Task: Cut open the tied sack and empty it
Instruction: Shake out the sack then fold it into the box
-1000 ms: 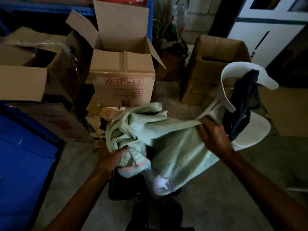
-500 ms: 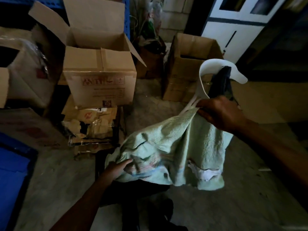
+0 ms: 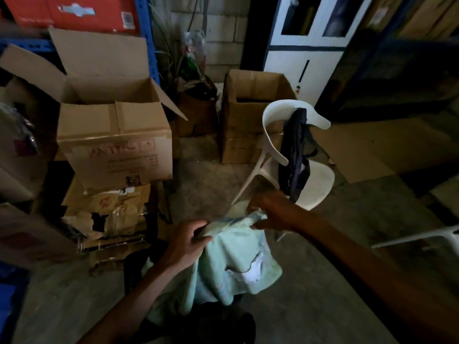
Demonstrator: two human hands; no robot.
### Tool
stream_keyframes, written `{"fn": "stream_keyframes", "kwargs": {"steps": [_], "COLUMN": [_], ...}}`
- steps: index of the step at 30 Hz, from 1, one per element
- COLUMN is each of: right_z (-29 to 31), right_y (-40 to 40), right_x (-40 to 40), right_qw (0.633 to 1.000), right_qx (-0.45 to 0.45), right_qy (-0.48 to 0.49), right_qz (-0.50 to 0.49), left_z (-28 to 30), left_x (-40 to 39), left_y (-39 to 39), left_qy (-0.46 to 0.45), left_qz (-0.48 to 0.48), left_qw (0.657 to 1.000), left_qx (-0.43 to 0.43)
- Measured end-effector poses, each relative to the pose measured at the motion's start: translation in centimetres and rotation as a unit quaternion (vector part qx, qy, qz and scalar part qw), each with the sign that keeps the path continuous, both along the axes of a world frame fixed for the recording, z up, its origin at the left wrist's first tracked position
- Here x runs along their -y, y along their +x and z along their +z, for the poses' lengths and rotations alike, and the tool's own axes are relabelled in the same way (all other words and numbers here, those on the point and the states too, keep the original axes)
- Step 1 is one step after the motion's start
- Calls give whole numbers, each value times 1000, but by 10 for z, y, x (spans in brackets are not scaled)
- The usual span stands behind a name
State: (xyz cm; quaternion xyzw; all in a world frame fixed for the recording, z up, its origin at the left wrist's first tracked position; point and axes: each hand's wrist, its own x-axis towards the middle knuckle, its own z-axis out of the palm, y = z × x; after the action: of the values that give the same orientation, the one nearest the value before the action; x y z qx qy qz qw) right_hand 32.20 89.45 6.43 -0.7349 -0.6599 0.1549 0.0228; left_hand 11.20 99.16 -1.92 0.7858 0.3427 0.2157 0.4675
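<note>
A pale green woven sack [image 3: 231, 259] hangs limp between my hands over the concrete floor. It has a torn patch low on its right side where something white shows. My left hand [image 3: 186, 242] grips its upper edge on the left. My right hand [image 3: 270, 212] pinches the same edge on the right, just in front of the chair. The sack's lower part drapes over a dark object [image 3: 211, 319] at the bottom of the view. No cutting tool is visible.
An open cardboard box [image 3: 114, 135] stands at the left on torn packaging [image 3: 109, 214]. Another box [image 3: 246, 115] sits at the back. A white plastic chair [image 3: 315, 180] with a dark bag [image 3: 295, 155] stands to the right. Flattened cardboard [image 3: 372, 150] lies on the floor beyond it.
My left hand has risen from the sack's bottom to its upper edge. My right hand has come down and nearer. The sack now hangs between both hands. The view has tilted up.
</note>
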Motion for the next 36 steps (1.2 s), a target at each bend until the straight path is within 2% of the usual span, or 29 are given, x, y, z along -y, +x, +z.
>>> {"fn": "stream_keyframes", "kwargs": {"steps": [3,5,7,10,13,16,18,20,22,24,26,28,30,32,33,36], "right_z": [-10,1,11,21,18,-25,-58,-67,-55,-27,-3,5,1,-16,-32,-82], "right_y": [-8,-21,-41,-58,-49,-49,-57,-56,-53,-61,-75,-85,-85,-76,-70,-60], "right_x": [1,-14,-26,-39,-40,-19,-12,-21,-35,-45,-55,-62,-61,-46,-35,2], "right_qw": [983,975,966,936,917,953,966,964,954,943,936,939,928,926,937,981], "right_qx": [-139,-166,-200,-303,-373,-285,-224,-199,-220,-273,-306,-293,-318,-318,-291,-157], "right_qy": [88,128,150,164,122,18,-26,14,98,162,176,171,190,202,181,23], "right_qz": [-87,-77,-64,-79,-73,-101,-122,-176,-179,-103,8,50,20,-35,-61,-108], "left_z": [0,8,15,35,51,69,71,68,62,54,43,33,32,36,40,52], "left_x": [2,1,-1,-4,-19,-34,-37,-39,-41,-39,-27,-15,-10,-9,-10,-11], "left_y": [-6,1,11,15,0,-16,-25,-35,-47,-53,-45,-33,-26,-27,-29,-34], "left_qy": [-37,-65,-21,96,117,54,22,29,50,28,-28,-45,4,11,4,-2], "left_qz": [-23,-31,-48,12,85,162,168,181,185,108,54,103,177,197,193,174], "left_qw": [998,990,985,986,989,983,981,979,980,994,997,994,984,979,979,979], "left_qx": [-38,-118,-166,-134,-31,64,93,92,62,3,-48,-16,14,48,66,108]}}
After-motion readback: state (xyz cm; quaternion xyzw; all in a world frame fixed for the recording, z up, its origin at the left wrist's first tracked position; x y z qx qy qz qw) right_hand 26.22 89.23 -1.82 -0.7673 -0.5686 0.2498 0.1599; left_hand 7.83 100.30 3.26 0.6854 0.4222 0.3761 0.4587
